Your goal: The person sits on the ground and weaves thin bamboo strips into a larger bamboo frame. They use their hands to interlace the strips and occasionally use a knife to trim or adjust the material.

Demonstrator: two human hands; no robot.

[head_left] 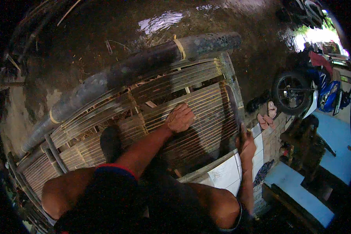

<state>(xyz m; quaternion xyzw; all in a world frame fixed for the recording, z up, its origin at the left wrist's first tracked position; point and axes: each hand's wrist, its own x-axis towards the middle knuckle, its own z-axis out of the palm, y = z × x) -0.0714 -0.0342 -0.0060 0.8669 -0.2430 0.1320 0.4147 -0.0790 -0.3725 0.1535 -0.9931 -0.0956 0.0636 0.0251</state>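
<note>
Slat bench: centre of frame [212, 128]; long, thin strips laid near parallel, dull brown with pale yellow edges, look like split bamboo. Bows gently across the view (wide lens bends edges). Dark gaps between strips, widest toward the upper side.
Pole [144, 64]: thick, round, grey-black, blotchy skin; runs along the bench's upper side, lower left to upper right.
Bands [179, 48]: pale yellow, flat, wrapped around the pole at intervals.
End rail [231, 72]: grey, weathered, at the bench's right end.
Dark strip [233, 98]: long, narrow, slightly curved, beside the end rail; kind not clear.
Left hand [180, 117]: fingers curled in, over the middle of the slats; can't tell if anything's in it.
Right hand [247, 146]: fingers bent, narrow, at the bench's right edge near the dark strip's lower end; can't tell what it grips.
Tiles [227, 172]: white, smooth, square-cut, lower right of centre.
Ground [257, 35]: dark, rough, earthy.
Motorbike [328, 97]: right side; glossy blue body, black tyre.
</note>
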